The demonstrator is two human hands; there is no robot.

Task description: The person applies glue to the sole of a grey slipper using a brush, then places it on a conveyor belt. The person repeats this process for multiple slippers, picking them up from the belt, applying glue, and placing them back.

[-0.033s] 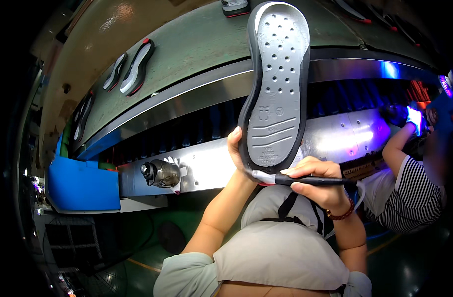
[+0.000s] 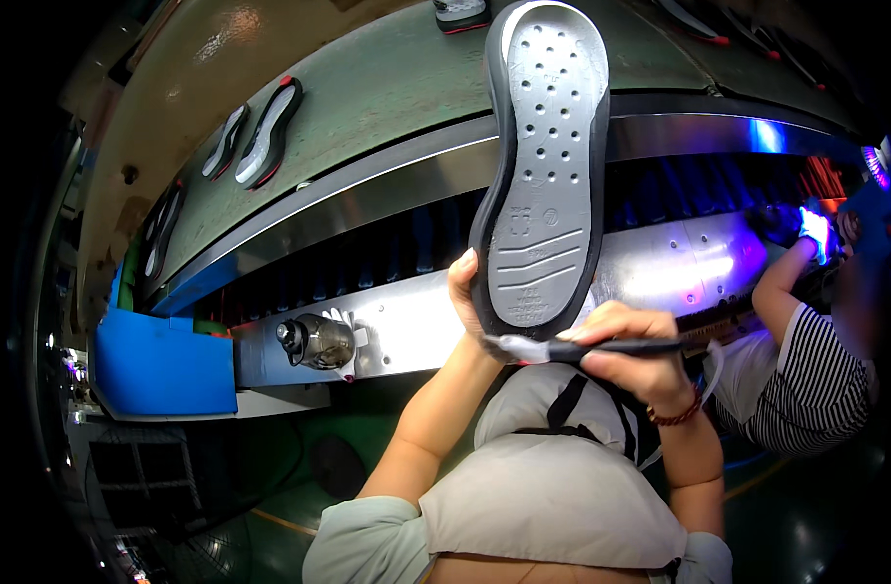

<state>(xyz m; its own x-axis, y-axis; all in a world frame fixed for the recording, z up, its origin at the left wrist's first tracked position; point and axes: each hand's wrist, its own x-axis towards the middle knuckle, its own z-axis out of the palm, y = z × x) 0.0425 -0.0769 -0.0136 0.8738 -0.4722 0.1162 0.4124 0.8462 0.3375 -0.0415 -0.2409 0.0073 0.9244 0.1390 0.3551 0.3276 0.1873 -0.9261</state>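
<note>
My left hand (image 2: 465,292) grips the heel end of a shoe sole (image 2: 547,165), holding it upright with its grey dotted face toward me and a black rim around it. My right hand (image 2: 630,355) is closed on a thin black-handled brush (image 2: 611,346). The brush lies across the bottom of the sole, with its pale tip touching the heel edge just below my left thumb. Both hands are raised in front of a metal machine housing (image 2: 659,263), above my grey apron (image 2: 552,487).
A green conveyor belt (image 2: 387,88) curves across the top and carries more soles (image 2: 268,131). A blue box (image 2: 163,365) and a round metal fitting (image 2: 314,341) sit at the left. At the right, a person in a striped shirt (image 2: 815,380) reaches a gloved hand (image 2: 813,229) into purple light.
</note>
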